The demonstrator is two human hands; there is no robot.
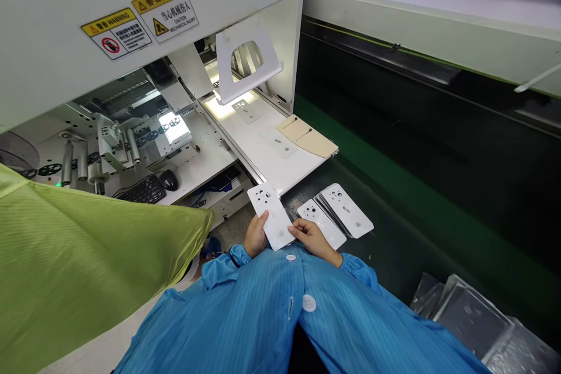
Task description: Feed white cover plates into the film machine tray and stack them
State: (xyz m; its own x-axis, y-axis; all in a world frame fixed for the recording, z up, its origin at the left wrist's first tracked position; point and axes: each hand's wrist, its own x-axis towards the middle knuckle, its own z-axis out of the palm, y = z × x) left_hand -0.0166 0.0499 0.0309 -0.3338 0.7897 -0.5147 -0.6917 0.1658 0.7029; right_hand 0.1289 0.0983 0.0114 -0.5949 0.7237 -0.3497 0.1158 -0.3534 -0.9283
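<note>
A white phone back panel [272, 223] with several camera holes at its top end is held tilted in front of my blue smock. Its left edge is gripped by my left hand [256, 235], thumb on the face. My right hand [310, 235] pinches the lower right edge, fingers closed. Just right of that hand lies a panel [322, 223] with similar holes, partly hidden by my wrist. Beside it rests a stack of panels [347, 210], its top one bearing small dark marks.
A white belt [291, 169] comes out of the machine, carrying a panel [246, 111] and a clear sheet [279, 143]. A beige plate [309, 135] sits at its right edge. A keyboard [141, 190] and mouse [169, 180] lie left. Plastic-wrapped sheets [473, 315] are lower right.
</note>
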